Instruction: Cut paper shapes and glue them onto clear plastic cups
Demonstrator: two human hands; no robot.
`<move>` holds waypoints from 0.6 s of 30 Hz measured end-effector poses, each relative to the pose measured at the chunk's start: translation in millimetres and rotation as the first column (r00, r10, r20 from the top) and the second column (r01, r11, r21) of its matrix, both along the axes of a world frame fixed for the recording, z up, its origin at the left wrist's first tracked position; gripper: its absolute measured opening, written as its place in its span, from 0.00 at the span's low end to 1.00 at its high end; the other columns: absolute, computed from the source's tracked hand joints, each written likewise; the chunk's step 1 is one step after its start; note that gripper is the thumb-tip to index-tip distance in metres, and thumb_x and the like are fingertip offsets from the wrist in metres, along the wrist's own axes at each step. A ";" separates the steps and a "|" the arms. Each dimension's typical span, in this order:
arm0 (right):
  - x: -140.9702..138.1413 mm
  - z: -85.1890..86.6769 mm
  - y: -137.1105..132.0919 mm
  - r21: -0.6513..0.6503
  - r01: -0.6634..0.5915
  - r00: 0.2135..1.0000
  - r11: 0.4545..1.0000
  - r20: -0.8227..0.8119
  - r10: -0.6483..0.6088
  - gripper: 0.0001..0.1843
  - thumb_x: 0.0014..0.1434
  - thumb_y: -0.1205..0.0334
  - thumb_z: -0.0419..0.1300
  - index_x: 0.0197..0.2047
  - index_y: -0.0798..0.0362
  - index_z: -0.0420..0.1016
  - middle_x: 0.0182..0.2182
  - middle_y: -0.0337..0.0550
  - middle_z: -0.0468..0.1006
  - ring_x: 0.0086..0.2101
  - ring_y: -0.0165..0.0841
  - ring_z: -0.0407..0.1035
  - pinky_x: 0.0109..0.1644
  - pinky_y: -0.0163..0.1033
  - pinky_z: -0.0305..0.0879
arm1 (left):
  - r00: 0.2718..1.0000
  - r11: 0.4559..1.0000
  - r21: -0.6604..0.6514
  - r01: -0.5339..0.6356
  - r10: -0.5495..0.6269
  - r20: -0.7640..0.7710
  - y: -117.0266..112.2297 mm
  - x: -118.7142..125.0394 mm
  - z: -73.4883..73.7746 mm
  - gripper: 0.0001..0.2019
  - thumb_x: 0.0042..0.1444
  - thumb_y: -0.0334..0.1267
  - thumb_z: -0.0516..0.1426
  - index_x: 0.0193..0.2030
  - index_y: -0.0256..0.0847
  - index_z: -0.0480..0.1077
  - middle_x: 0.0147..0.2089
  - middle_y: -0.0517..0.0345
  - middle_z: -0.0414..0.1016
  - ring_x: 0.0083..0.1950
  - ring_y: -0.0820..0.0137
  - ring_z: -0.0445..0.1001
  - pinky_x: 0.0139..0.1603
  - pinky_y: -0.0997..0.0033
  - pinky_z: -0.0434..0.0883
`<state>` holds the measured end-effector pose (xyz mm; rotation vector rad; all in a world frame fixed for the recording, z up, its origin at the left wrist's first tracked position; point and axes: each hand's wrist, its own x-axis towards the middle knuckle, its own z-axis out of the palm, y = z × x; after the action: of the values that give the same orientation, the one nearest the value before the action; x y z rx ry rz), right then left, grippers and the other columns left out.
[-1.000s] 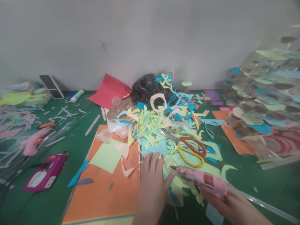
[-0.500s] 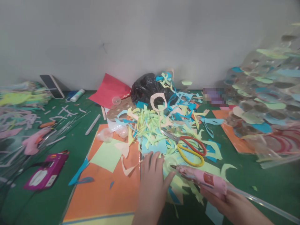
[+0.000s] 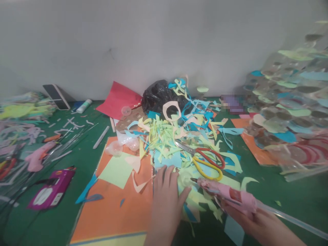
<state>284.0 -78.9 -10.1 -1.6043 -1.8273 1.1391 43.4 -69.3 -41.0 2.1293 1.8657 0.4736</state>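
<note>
My right hand (image 3: 258, 222) is wrapped round a pink glue gun (image 3: 230, 194), with a long clear glue stick (image 3: 289, 218) out of its back end. The gun's dark nozzle points left, close to a small clear plastic dome (image 3: 185, 178) on the paper. My left hand (image 3: 167, 191) lies flat, fingers stretched out, on the edge of the orange sheet and pale paper, its thumb beside the dome. Just beyond, scissors (image 3: 202, 157) with a red and a yellow handle rest on a heap of green and blue paper scraps (image 3: 164, 136).
Left are a second pink glue gun (image 3: 38, 157), a purple box (image 3: 52, 189) and a phone (image 3: 56, 97) against the wall. At the back stand a black plastic bag (image 3: 156, 95) and red paper (image 3: 119, 99). A large structure of clear cups and paper pieces (image 3: 294, 109) rises at right.
My right hand and the glue gun have shifted slightly right, drawing the nozzle a little back from the thumb. The left hand stays in place.
</note>
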 end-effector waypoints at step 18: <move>-0.7 -11.3 -9.8 -0.003 0.020 1.000 1.000 -0.010 -0.020 0.21 0.59 0.48 0.55 0.50 0.42 0.82 0.50 0.37 0.81 0.50 0.47 0.76 0.52 0.45 0.77 | 1.000 1.000 -0.010 0.003 -0.003 -0.005 0.6 0.2 1.7 0.15 0.61 0.44 0.59 0.52 0.42 0.68 0.61 0.49 0.70 0.68 0.51 0.61 0.63 0.41 0.66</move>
<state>283.3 -88.7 -21.4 -1.6128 -1.7998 1.1395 43.6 -68.7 -39.3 2.1283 1.8634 0.4574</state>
